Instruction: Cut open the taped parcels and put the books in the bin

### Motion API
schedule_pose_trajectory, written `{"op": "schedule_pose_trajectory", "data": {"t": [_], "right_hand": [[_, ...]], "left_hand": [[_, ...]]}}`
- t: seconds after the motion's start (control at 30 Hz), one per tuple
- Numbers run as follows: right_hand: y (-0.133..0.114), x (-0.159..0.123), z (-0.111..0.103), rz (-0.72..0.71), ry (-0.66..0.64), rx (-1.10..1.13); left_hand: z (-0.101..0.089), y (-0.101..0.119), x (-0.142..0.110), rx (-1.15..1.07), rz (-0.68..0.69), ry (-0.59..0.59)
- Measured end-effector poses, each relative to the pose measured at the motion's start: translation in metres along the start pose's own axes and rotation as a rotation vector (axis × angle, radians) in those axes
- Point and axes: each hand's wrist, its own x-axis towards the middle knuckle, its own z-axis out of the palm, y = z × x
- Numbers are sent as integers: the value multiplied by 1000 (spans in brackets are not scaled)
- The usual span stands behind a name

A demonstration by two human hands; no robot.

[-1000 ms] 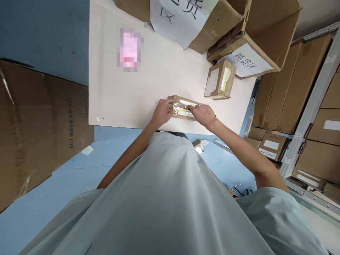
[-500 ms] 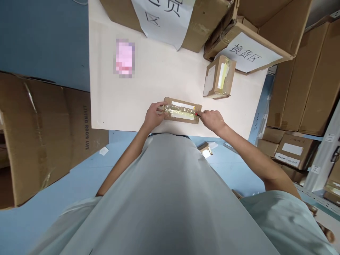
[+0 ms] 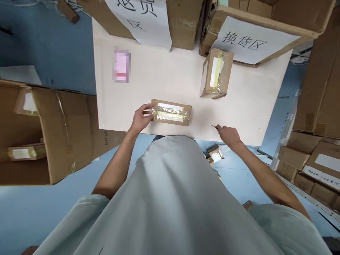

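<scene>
A small cardboard box [image 3: 170,122] lies flat near the front edge of the white table, with clear yellowish tape along its top over a white label. My left hand [image 3: 142,117] grips its left end, thumb and fingers at the corner. Well to the right of the box, over the table's front edge, my right hand [image 3: 230,136] is closed around a small utility knife [image 3: 216,127]. The knife's thin blade and a bit of red show in front of the fingers; the rest is hidden in the hand.
A taller taped carton [image 3: 224,76] stands behind to the right, before an open large box [image 3: 268,26] with a handwritten sheet. Another big box [image 3: 183,24] stands at the back. A blurred pink item [image 3: 121,65] lies back left. A large open carton [image 3: 58,134] stands left of the table.
My right hand has moved away to the right from the box, with the knife in it. My left hand stays on the box's left end. The view has shifted somewhat.
</scene>
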Motion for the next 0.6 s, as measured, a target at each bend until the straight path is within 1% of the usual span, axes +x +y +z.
{"op": "schedule_pose_trajectory", "data": {"t": [0.07, 0.13, 0.2, 0.27, 0.33, 0.5, 0.6], "right_hand": [[-15, 5, 2, -13, 117, 94], [-35, 14, -5, -50, 204, 174], [-51, 23, -17, -112, 251, 218], [-59, 29, -27, -165, 279, 232], [-58, 29, -33, -196, 300, 228], [-46, 19, -44, -278, 327, 206], [-48, 20, -54, -339, 323, 171]], "left_hand": [[3, 4, -2, 37, -5, 23], [7, 7, -5, 71, 4, 45], [12, 10, -7, 95, 12, 63], [15, 10, -10, 107, 17, 80], [17, 10, -12, 109, 28, 90], [20, 9, -14, 111, 52, 101], [24, 9, -14, 119, 48, 130]]}}
